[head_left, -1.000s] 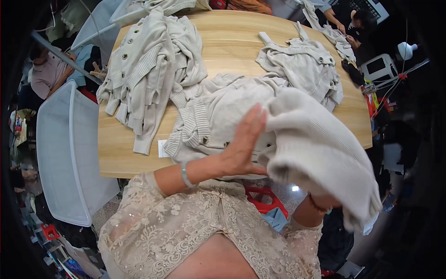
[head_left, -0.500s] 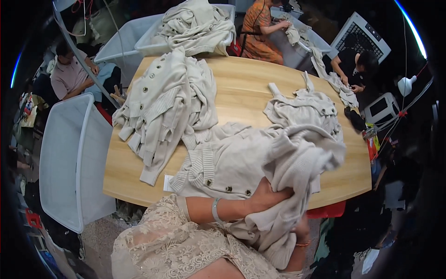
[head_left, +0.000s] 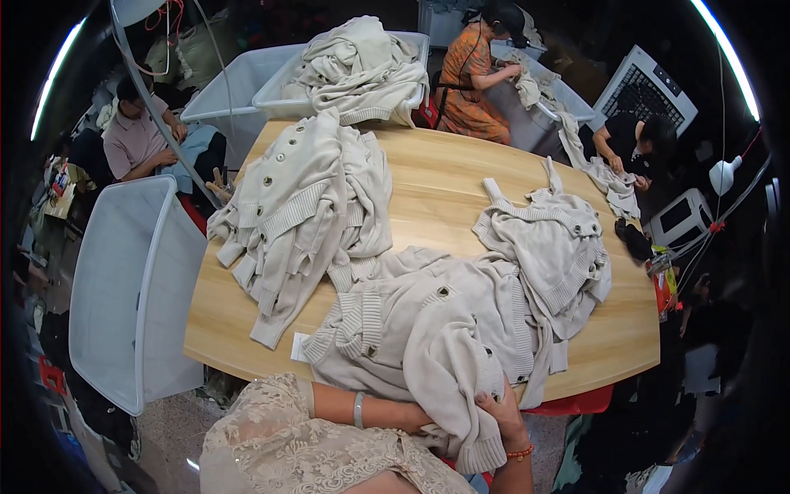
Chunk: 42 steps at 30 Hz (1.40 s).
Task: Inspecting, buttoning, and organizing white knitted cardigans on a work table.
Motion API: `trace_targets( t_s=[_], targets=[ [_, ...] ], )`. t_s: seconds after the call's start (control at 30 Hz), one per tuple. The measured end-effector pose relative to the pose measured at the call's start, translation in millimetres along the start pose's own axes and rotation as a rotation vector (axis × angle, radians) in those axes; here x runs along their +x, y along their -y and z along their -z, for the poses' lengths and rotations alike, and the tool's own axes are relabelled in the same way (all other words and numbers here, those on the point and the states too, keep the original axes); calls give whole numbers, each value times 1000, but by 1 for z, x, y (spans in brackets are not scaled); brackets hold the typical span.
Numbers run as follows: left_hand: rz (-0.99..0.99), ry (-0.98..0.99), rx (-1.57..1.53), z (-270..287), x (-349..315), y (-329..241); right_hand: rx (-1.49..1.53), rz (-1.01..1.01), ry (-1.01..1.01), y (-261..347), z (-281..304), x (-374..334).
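"What has the right hand [head_left: 505, 412]?"

"Part of the beige cardigan [head_left: 451, 317], gripped with the thumb on top."

"And the left hand [head_left: 414, 417]?"

"Its fingers go out of sight under the sleeve [head_left: 448, 387], so I can't tell whether they grip."

"Which way does it all lie?"

"The cardigan's body spreads on the counter [head_left: 432, 177], just beyond both hands. The sleeve's long axis runs back off the counter's near edge and down between them; its cuff [head_left: 482, 455] hangs nearer the right hand."
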<state>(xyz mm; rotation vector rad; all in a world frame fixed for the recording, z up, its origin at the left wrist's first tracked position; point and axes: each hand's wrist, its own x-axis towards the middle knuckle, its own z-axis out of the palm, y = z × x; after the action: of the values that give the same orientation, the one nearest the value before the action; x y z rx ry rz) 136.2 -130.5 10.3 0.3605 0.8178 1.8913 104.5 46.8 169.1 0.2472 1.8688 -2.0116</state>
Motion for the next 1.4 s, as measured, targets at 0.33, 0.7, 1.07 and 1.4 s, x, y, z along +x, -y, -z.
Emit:
trace_targets(
  t_s=[0.33, 0.7, 1.07, 1.4],
  targets=[
    [52, 180, -956, 8, 34, -83, -75, 1, -237, 4, 56, 37],
    [-1436, -477, 1, 71, 60, -617, -72, 126, -234, -6, 77, 41],
    [-289, -795, 770, 160, 4, -219, -579, -34, -226, -68, 75, 54],
    [-165, -777, 1598, 92, -94, -86, -798, 263, -115, -105, 24, 77]
  ],
)
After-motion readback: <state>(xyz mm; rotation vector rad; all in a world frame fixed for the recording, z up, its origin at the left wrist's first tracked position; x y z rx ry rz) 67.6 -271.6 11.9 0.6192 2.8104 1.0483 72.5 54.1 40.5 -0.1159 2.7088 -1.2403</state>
